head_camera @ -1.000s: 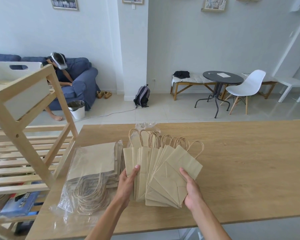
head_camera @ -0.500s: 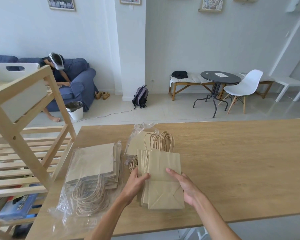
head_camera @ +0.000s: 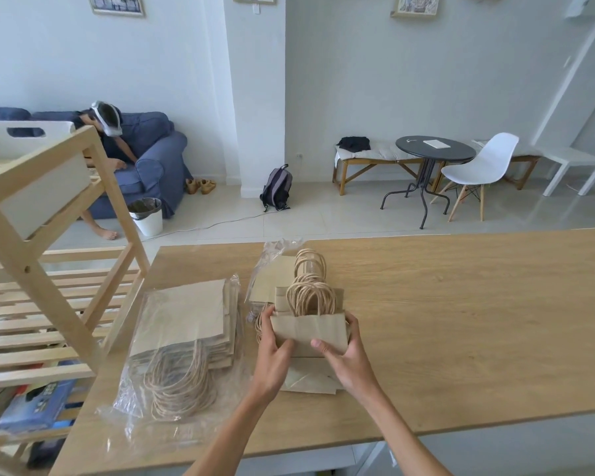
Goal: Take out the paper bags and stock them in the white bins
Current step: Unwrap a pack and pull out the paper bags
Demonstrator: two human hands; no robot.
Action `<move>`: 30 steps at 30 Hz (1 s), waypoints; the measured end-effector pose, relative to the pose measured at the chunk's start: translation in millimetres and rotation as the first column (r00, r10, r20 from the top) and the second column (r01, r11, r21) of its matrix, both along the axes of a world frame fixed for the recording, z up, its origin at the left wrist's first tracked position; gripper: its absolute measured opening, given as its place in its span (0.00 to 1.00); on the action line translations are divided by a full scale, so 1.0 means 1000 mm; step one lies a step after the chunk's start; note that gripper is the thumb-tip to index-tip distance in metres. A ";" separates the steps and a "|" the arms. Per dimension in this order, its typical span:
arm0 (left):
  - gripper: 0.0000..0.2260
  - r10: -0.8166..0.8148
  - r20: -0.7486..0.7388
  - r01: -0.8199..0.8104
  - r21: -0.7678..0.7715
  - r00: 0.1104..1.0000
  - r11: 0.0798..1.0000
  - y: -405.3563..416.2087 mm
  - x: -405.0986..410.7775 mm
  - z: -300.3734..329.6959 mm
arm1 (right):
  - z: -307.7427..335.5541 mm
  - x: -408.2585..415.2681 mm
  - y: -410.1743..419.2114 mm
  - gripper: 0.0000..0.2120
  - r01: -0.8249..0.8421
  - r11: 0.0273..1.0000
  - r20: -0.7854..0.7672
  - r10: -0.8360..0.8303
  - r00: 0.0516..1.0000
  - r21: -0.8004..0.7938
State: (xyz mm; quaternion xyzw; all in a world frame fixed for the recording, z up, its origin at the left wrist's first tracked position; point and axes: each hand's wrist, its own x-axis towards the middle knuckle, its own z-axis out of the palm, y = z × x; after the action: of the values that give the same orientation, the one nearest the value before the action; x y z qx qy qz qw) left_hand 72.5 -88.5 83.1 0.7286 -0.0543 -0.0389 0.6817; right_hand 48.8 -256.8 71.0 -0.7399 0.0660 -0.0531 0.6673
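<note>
A stack of brown paper bags (head_camera: pixel 308 329) with twine handles stands tilted up on the wooden table (head_camera: pixel 461 321). My left hand (head_camera: pixel 273 352) grips its left side and my right hand (head_camera: pixel 347 352) grips its right side, thumbs on the front. A second bundle of paper bags (head_camera: pixel 186 324) lies flat in clear plastic wrap to the left. A white bin (head_camera: pixel 28 159) with a handle slot sits on the top level of the wooden rack (head_camera: pixel 59 297) at far left.
An opened plastic wrapper (head_camera: pixel 272 259) with more bags lies behind the held stack. Beyond the table are a blue sofa (head_camera: pixel 152 159) with a person, a white waste bin (head_camera: pixel 146 216), a backpack (head_camera: pixel 277 187), a round black table (head_camera: pixel 433 152) and a white chair (head_camera: pixel 478 166).
The fanned-out bags have been gathered into one neat stack, then tipped up from flat on the table. Both hands moved closer together onto its sides.
</note>
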 end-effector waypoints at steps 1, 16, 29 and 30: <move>0.31 0.001 -0.011 -0.001 -0.014 1.000 1.000 0.000 -0.003 -0.001 | -0.003 -0.002 0.000 0.42 0.007 1.000 0.002 -0.007 1.000 0.013; 0.39 0.023 0.020 -0.022 -0.026 1.000 0.999 0.001 -0.023 -0.008 | -0.006 -0.018 0.006 0.63 -0.046 0.999 0.016 0.046 0.999 -0.010; 0.30 0.066 0.053 -0.070 0.080 0.996 0.994 -0.009 -0.030 -0.026 | -0.031 -0.013 0.005 0.31 0.025 0.997 -0.019 -0.024 1.000 0.069; 0.32 0.096 0.059 -0.099 0.047 0.994 0.994 -0.012 -0.028 -0.027 | -0.030 -0.012 0.006 0.30 0.033 0.997 -0.017 -0.032 0.999 0.076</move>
State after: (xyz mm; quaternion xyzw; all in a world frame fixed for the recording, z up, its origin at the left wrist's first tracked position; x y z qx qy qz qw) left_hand 44.9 -100.1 56.4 0.7478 -0.0370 0.0138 0.6627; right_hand 37.1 -251.2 40.7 -0.7132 0.0854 -0.0557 0.6935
